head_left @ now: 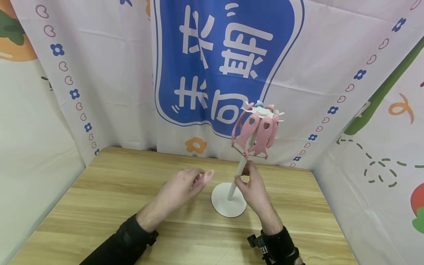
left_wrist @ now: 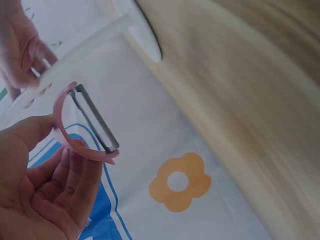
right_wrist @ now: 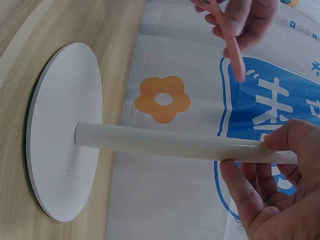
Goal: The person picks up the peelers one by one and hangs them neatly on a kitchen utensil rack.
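My left hand (head_left: 179, 187) pinches a pink peeler (head_left: 208, 175) between thumb and fingers. In the left wrist view the metal blade of this peeler (left_wrist: 95, 117) spans its curved pink fork. Thumb and fingers of my right hand (head_left: 254, 191) grip the white pole (right_wrist: 170, 142) of a stand whose round base (head_left: 220, 201) rests on the table. From the white hooked top (head_left: 263, 111) of that stand hang several pink peelers (head_left: 264, 135), blades downward. The held peeler is to the left of the pole, apart from it. Hooks at the back are partly hidden.
The wooden table (head_left: 109, 206) reaches back to a white curtain (head_left: 122, 92) with a blue printed panel (head_left: 212, 82). More printed cloth (head_left: 381, 176) hangs along the right side. A pale cloth wall (head_left: 33, 121) borders the left.
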{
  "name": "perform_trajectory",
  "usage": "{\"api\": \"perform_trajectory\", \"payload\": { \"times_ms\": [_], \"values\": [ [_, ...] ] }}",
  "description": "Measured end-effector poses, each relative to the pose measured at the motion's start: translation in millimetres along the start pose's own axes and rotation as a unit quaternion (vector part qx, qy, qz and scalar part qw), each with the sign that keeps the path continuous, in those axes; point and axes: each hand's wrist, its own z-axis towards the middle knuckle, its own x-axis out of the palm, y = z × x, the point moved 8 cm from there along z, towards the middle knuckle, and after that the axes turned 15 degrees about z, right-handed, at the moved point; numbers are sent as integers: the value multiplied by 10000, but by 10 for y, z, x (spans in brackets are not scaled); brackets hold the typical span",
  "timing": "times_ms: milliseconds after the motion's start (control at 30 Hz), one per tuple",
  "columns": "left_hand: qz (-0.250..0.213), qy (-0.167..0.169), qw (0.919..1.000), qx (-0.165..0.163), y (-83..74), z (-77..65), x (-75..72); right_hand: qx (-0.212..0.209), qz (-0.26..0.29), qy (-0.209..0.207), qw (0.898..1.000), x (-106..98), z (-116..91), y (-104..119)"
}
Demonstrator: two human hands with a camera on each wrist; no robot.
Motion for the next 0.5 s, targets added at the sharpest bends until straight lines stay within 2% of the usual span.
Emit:
{"api": "perform_trajectory", "payload": {
  "times_ms": [100,233,500],
  "values": [
    [-221,-85,9997,-36,3,43,-64,-10,5,1,10000,-1,-1,1],
    [-545,-399,9977,29,-17,94,-178,-21,-3,-14,10000,-2,-2,4],
    [-1240,-853,9886,-33,-31,161,-339,-37,-4,-14,10000,0,0,0]
  ]
}}
